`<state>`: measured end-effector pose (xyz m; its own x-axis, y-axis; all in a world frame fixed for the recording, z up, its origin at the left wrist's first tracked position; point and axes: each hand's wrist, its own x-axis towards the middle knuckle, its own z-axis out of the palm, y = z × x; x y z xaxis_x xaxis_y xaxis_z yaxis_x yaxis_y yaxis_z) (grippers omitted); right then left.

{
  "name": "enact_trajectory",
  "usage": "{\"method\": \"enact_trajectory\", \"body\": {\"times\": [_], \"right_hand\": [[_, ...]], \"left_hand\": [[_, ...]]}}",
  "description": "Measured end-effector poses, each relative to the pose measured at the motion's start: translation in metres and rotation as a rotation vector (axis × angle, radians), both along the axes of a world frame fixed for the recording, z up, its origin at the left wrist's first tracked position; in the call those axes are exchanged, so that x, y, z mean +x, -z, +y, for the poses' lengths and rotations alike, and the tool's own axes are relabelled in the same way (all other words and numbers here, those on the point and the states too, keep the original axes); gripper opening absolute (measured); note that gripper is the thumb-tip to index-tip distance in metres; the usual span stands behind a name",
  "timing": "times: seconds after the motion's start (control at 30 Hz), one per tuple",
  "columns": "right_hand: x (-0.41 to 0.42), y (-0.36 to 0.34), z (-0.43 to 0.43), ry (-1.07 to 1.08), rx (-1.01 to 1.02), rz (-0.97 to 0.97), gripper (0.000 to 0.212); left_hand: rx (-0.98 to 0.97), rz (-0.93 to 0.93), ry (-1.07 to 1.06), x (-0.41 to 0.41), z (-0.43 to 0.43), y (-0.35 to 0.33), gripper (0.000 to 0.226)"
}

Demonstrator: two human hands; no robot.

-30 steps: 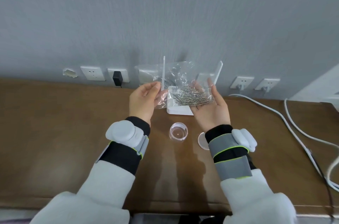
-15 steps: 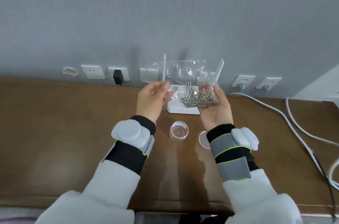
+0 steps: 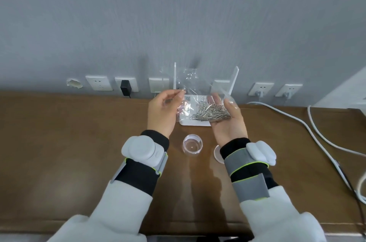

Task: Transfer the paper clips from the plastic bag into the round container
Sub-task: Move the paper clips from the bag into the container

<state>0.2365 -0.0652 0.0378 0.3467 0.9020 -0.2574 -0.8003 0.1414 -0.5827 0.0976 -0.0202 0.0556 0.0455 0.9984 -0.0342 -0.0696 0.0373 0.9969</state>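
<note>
A clear plastic bag [image 3: 195, 85] is held up between both hands above the brown table. My left hand [image 3: 163, 112] pinches its left edge between thumb and fingers. My right hand [image 3: 227, 121] lies palm up under the bag's right side, cupping the heap of silver paper clips [image 3: 211, 112] inside it. The round clear container [image 3: 192, 144] stands open on the table below and between my wrists; it looks empty. Its round lid [image 3: 217, 153] lies flat to the right, partly hidden by my right wrist.
A white router [image 3: 195, 122] with two upright antennas sits on the table [image 3: 59, 132] behind the bag. Wall sockets line the grey wall, one with a black plug [image 3: 125, 87]. White cables [image 3: 320, 140] run across the right of the table.
The bag's top has lifted and spread higher. My left hand has shifted slightly right along the bag's edge, and the clips have settled more into my right palm.
</note>
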Motion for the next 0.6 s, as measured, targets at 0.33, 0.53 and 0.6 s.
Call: {"method": "enact_trajectory", "body": {"times": [0.33, 0.53, 0.6], "right_hand": [[0.002, 0.006, 0.0, 0.119, -0.066, 0.005, 0.049], [0.015, 0.009, -0.002, 0.147, -0.086, -0.045, 0.039], [0.022, 0.011, -0.004, 0.158, -0.094, -0.047, 0.028]], "left_hand": [[-0.075, 0.128, 0.129, 0.0, -0.002, 0.006, 0.021], [-0.092, 0.108, 0.17, -0.006, 0.0, 0.007, 0.021], [-0.068, 0.141, 0.175, -0.008, 0.0, 0.007, 0.035]]}}
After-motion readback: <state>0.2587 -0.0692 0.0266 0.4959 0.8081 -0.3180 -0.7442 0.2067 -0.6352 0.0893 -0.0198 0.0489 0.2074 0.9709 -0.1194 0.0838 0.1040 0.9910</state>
